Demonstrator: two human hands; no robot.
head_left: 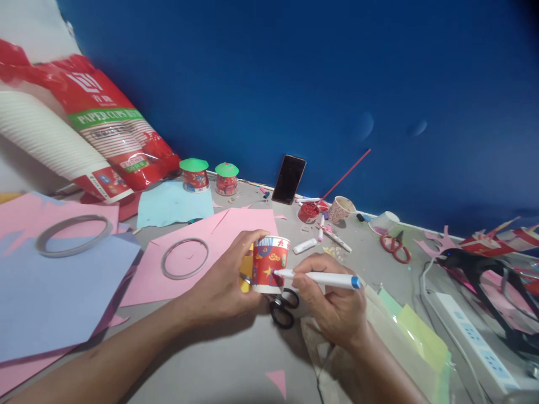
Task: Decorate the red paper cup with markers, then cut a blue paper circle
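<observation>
A red printed paper cup (272, 262) is held upright off the table by my left hand (229, 278), thumb and fingers gripping its left side. Between the fingers of my right hand (332, 300) is a white marker (324, 279) with a blue end. Its tip points left and meets the cup's front beside a yellow star; I cannot tell if it presses on the surface. Behind and below the cup lie black-handled scissors (284, 308), their blades partly hidden by the cup and my left hand.
Pink sheets (147, 280) and a blue sheet (54, 297) with grey tape rings (185, 258) lie left. Behind stand two green-topped cups (227, 182), a phone (289, 179) and a paper-cup bag (113, 123). Red-handled scissors (396, 248) and a power strip (475, 336) are right.
</observation>
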